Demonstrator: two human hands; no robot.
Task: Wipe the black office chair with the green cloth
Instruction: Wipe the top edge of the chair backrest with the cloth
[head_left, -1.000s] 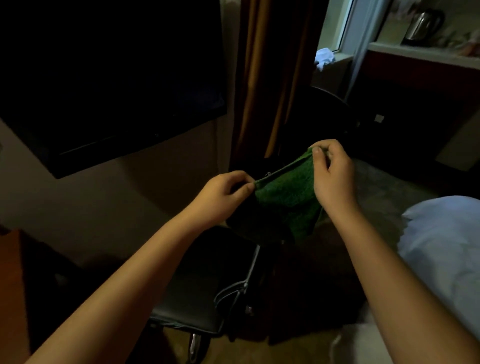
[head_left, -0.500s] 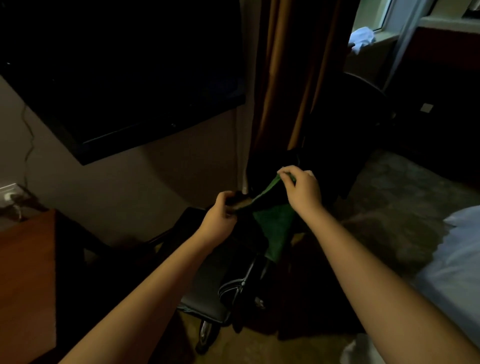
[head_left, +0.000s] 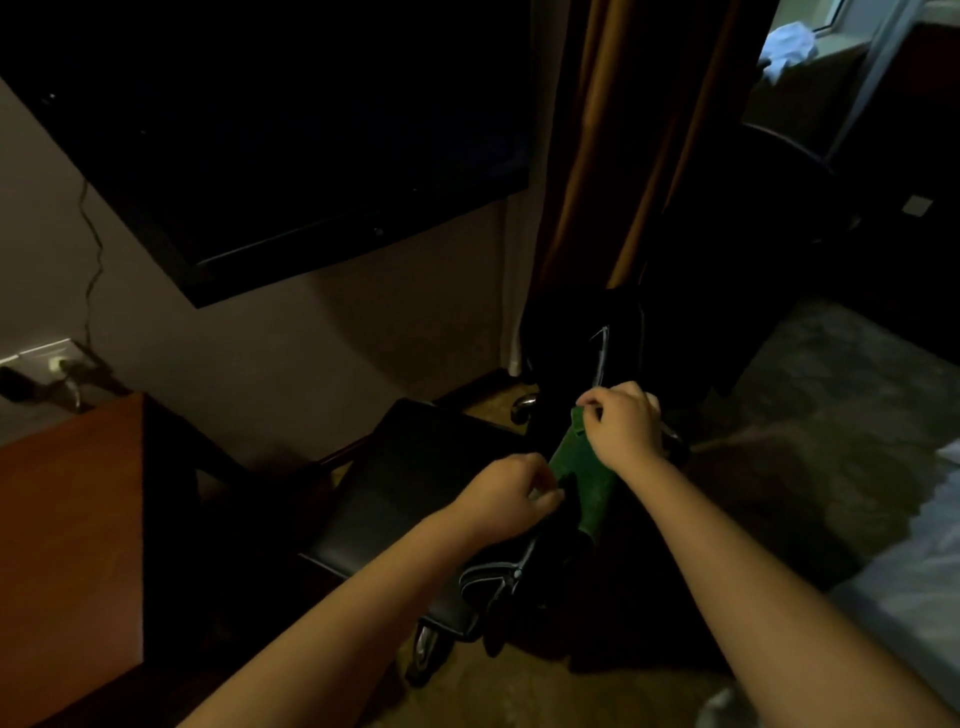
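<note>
The cloth (head_left: 583, 475) hangs in the air just above the chair (head_left: 415, 499), stretched as a narrow green strip between two hands, over the spot where the black seat meets the dark backrest. The right hand (head_left: 626, 426) holds the far, upper corner, with thumb and forefinger pinched together on the edge and the other fingers curled in behind. The left hand (head_left: 504, 493) is lower and nearer, its fingers curled and its thumb pressed to the fingertips at the cloth's near edge. The light is too dim to see how much fabric it has. Both bare forearms reach in from the bottom of the room's view. Under them the chair's curved armrest and a chrome caster catch a little light, and the seat pad faces left toward a wooden desk (head_left: 67, 545). Above the desk a socket (head_left: 52, 364) sits on the wall with a cable running up to a large dark TV (head_left: 270, 135). A brown curtain (head_left: 618, 156) hangs behind the chair. To the right lies patterned carpet (head_left: 831, 395), and the pale edge of a bed (head_left: 914, 561).
</note>
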